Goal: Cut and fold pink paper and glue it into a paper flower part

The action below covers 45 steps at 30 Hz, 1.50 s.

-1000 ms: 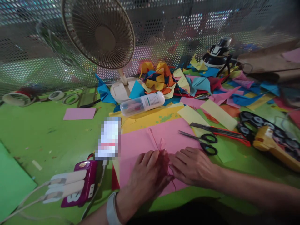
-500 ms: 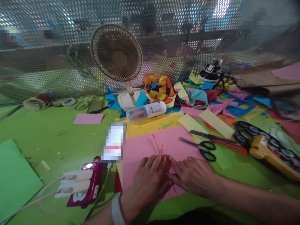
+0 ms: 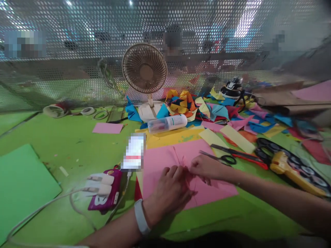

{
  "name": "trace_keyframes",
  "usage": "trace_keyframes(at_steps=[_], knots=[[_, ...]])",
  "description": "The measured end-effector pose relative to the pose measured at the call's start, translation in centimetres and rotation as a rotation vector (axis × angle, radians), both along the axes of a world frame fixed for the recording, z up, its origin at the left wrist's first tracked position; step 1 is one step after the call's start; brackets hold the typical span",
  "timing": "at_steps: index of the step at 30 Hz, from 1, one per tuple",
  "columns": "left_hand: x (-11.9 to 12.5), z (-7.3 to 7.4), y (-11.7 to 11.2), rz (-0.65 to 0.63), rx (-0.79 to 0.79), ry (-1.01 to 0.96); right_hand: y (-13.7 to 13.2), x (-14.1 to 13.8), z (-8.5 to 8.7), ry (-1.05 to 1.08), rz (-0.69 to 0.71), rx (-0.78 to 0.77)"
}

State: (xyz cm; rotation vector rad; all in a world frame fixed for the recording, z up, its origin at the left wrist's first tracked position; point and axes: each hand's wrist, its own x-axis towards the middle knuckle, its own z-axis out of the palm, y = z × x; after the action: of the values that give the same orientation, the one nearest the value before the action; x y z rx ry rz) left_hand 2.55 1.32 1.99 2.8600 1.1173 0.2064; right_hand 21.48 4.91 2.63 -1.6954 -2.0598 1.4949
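Observation:
Both my hands rest on a pink paper sheet [image 3: 165, 160] lying on the green table [image 3: 64, 151]. My left hand [image 3: 172, 191] lies palm down with its fingers pressed on a small pink-red folded piece [image 3: 186, 174] at the sheet's middle. My right hand [image 3: 205, 167] has its fingers curled and pinches the same folded piece from the right. A thin pink strip [image 3: 178, 158] runs up from the piece. Most of the folded piece is hidden under my fingers.
Black-handled scissors [image 3: 221, 158] and red-handled scissors [image 3: 240, 155] lie right of my hands. A yellow tool [image 3: 289, 168], a white tube [image 3: 168, 123], a desk fan [image 3: 144, 74], a heap of coloured papers [image 3: 207, 110], a purple charger with cables [image 3: 103, 189] and a green sheet [image 3: 20, 182] surround them.
The camera has tilted up and back, showing more of the mesh wall. My right hand has lifted from lying flat to a pinch on the folded piece; my left hand stays pressed down.

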Motion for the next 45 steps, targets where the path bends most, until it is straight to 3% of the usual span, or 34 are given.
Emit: trace_keyframes(at_steps=[3,11,45], knots=[[0.0,0.0,0.0,0.000,0.017,-0.009,1.1,0.2,-0.3,0.155,0.012,-0.171],[-0.1,-0.5,0.0,-0.004,0.042,-0.044,1.7,0.5,-0.9,0.162,-0.018,-0.264],[-0.1,-0.7,0.3,-0.003,0.007,-0.009,1.5,2.0,-0.7,0.187,-0.066,-0.301]])
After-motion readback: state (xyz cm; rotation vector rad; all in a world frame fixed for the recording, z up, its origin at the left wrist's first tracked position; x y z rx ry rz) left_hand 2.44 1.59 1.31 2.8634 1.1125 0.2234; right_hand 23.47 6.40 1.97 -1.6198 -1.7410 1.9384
